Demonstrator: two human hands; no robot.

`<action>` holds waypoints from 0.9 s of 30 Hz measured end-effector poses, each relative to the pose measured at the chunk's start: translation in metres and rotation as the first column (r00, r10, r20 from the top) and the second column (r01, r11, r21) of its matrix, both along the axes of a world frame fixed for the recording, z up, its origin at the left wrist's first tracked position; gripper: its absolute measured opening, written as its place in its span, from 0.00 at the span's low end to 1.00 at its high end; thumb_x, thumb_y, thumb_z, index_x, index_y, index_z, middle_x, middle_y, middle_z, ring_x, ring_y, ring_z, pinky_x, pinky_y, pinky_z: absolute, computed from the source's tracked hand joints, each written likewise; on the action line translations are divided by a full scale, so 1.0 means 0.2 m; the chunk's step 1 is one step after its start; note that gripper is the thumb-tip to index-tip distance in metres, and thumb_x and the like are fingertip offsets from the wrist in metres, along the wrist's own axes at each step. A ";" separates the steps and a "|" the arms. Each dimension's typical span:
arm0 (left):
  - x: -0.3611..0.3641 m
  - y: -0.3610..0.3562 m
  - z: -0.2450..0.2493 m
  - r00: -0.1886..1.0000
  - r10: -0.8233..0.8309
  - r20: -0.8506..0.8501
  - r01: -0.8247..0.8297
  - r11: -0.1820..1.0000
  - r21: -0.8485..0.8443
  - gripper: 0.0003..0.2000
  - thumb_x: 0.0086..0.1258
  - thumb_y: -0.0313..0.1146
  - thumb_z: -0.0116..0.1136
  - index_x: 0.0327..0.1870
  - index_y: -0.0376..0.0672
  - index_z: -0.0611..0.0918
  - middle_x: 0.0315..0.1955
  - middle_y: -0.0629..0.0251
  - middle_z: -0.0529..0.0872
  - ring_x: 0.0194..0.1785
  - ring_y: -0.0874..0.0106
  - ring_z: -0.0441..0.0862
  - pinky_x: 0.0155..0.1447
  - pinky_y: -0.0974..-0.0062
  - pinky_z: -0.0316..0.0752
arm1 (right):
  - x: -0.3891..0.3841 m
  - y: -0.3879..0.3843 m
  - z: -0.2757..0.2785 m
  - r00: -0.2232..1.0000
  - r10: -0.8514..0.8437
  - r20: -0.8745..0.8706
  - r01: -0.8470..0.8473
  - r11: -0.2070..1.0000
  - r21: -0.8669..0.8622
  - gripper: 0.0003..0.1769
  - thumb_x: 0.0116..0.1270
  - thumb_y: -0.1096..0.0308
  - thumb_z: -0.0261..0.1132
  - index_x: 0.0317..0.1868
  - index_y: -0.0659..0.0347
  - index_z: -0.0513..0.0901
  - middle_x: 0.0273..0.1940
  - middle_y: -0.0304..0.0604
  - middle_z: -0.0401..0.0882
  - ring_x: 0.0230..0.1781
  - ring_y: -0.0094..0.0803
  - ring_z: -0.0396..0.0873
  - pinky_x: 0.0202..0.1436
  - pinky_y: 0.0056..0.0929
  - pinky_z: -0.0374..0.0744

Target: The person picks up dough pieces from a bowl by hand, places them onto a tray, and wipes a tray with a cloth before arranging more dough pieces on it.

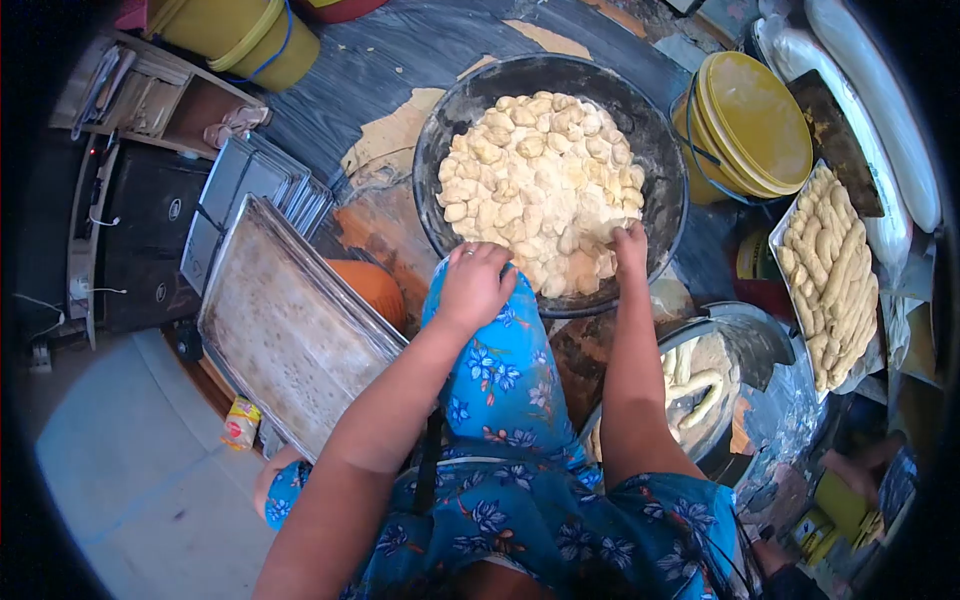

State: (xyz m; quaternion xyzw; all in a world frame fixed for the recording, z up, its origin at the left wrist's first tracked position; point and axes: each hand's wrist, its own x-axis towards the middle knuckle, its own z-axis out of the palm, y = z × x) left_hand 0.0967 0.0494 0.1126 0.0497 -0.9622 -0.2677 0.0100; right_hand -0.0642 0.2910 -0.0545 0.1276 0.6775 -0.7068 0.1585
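Observation:
A wide black basin (427, 180) holds many floury lumps of dough (530, 147), heaped close together. My right hand (629, 247) reaches into the basin's near right side, its fingers curled down on a piece of dough; the fingertips are partly hidden. Over my knee, covered in blue flowered cloth (490, 375), lies my left hand (478, 287), holding nothing, with its fingers laid flat near the basin's rim. To the right of my right forearm, a second round container (722, 440) holds long strips of dough (697, 390).
Baking trays (290, 310) lean in a stack at left. A yellow lidded bucket (755, 120) stands right of the basin, beside a tray of twisted dough (828, 270). Another yellow bucket (235, 40) is at the upper left. Long plastic-wrapped rolls (880, 110) lie far right.

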 end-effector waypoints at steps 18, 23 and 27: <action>0.03 -0.01 0.01 1.000 0.029 0.006 -0.029 1.000 -0.005 0.11 0.65 0.37 0.58 0.42 0.39 0.82 0.43 0.55 0.84 0.53 0.54 0.77 0.63 0.59 0.64 | 0.09 -0.04 -0.21 0.907 0.419 0.049 -0.316 0.596 0.738 0.14 0.57 0.71 0.60 0.45 0.60 0.81 0.39 0.51 0.83 0.41 0.42 0.82 0.46 0.39 0.79; 0.03 0.00 -0.01 0.999 0.029 0.014 -0.029 1.000 0.006 0.11 0.65 0.37 0.58 0.42 0.40 0.82 0.43 0.55 0.84 0.53 0.55 0.77 0.63 0.59 0.64 | -0.03 -0.15 0.19 1.000 0.030 -0.009 -0.031 0.993 -0.110 0.23 0.60 0.73 0.61 0.58 0.64 0.76 0.46 0.45 0.82 0.38 0.30 0.81 0.42 0.26 0.81; 0.01 0.00 0.01 0.999 0.026 0.039 -0.026 1.000 0.007 0.12 0.65 0.37 0.58 0.43 0.40 0.83 0.43 0.56 0.84 0.53 0.56 0.77 0.63 0.60 0.64 | -0.07 -0.39 -0.01 0.920 0.358 -0.161 -0.257 0.859 0.443 0.30 0.55 0.63 0.70 0.58 0.64 0.77 0.50 0.55 0.81 0.46 0.44 0.82 0.52 0.36 0.78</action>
